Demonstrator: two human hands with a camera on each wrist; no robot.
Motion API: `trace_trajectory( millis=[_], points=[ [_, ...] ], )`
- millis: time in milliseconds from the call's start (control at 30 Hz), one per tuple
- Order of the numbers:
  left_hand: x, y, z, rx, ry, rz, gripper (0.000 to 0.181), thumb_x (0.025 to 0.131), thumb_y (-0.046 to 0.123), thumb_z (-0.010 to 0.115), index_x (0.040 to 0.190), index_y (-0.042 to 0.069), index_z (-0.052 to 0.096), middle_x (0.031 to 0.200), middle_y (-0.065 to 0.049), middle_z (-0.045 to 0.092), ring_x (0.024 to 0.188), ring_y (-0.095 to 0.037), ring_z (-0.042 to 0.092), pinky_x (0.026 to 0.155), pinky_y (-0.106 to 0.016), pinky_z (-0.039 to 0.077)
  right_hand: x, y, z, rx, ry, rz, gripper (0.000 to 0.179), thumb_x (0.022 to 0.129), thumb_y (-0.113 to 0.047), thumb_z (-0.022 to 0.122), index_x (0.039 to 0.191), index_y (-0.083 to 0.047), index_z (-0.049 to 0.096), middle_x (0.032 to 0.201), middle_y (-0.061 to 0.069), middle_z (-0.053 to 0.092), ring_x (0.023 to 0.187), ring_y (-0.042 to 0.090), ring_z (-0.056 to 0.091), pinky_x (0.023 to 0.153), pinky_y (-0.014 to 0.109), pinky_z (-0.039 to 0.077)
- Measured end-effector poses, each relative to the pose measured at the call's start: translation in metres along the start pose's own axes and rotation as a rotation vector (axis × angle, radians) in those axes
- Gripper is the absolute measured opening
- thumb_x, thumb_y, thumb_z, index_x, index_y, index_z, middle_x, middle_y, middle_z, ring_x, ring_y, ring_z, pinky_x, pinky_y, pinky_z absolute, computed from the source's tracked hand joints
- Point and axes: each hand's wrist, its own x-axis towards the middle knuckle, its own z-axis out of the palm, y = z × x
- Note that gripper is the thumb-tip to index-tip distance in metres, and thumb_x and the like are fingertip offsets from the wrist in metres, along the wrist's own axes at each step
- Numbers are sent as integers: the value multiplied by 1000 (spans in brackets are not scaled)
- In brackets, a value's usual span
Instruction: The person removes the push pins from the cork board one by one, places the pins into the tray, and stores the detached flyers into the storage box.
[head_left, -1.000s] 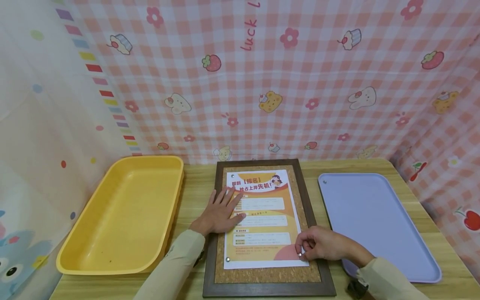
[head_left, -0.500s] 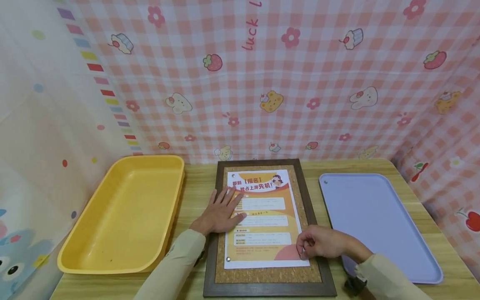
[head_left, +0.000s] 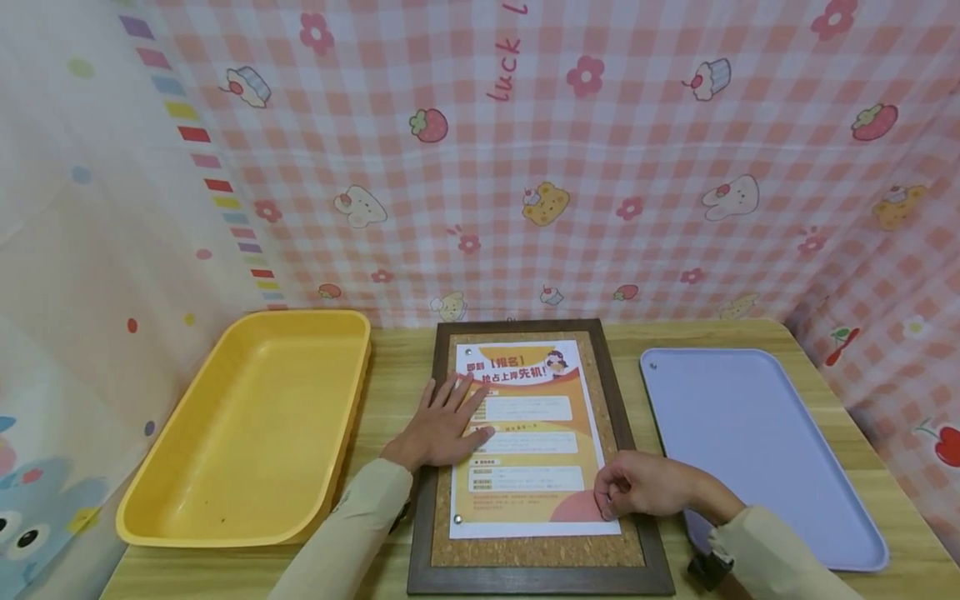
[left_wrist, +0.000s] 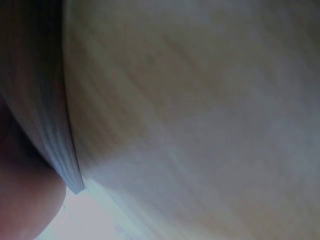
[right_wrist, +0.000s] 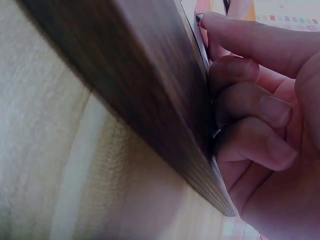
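Observation:
A printed poster (head_left: pixel 525 457) lies on a cork board (head_left: pixel 540 552) with a dark wooden frame (head_left: pixel 540 581). Silver thumbtacks show at its upper left (head_left: pixel 468 352) and lower left corners. My left hand (head_left: pixel 437 429) rests flat on the poster's left side, fingers spread. At the lower right corner my right hand (head_left: pixel 645 485) has its fingers curled, with thumb and forefinger pinching a small thumbtack (right_wrist: pixel 199 19) against the paper. In the right wrist view the other fingers (right_wrist: pixel 252 105) fold beside the frame; the tack is mostly hidden by the thumb tip.
To the left stands a deep yellow tray (head_left: pixel 358 400). On the right a flat lilac tray (head_left: pixel 750 433) holds one small silver tack (head_left: pixel 652 367) near its far left corner. A checked cloth (head_left: pixel 480 167) hangs behind the wooden table (head_left: pixel 397 375).
The silver tack seen between the right thumb and forefinger a second ago is now covered by them in the head view. The left hand stays put on the poster.

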Motion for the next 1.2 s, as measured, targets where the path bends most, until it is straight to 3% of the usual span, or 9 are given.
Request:
trace_trajectory(
  millis=[167,500,833,1000,1200],
  points=[
    [1,1,0,11,0,-8,72,102,56,33,161,19,16,167,-9,7,154,-31,0,120,-57,-3,0,1,0,-21,-5,0,16,92,3,59,83,-4,70,72,-1,64,57,-3,39,59,16,40],
    [0,3,-2,22,-2,-16,72,102,59,31,161,22,14,167,-7,7,154,-30,0,120,-57,-1,0,2,-2,-18,-25,-9,16,93,2,60,84,-5,71,63,-14,52,53,-5,34,55,13,36],
    [0,1,0,3,4,-6,72,102,58,33,161,21,15,167,-8,7,154,-32,0,120,-58,-2,-1,3,-1,21,-25,-29,9,92,-1,65,87,-4,72,58,-6,51,51,-5,34,53,13,36],
    [0,0,0,1,3,-9,72,102,58,33,161,21,15,167,-8,7,154,-31,0,120,-58,-2,-1,4,1,60,-10,5,7,90,-7,70,89,-1,71,60,-13,51,51,-5,36,52,13,34],
    [-1,1,-1,5,5,-10,71,102,59,32,161,22,14,167,-7,7,154,-31,-1,120,-57,-2,0,4,1,73,-13,-2,6,89,-1,68,85,2,70,60,-13,51,51,-5,35,52,12,34]
  ],
)
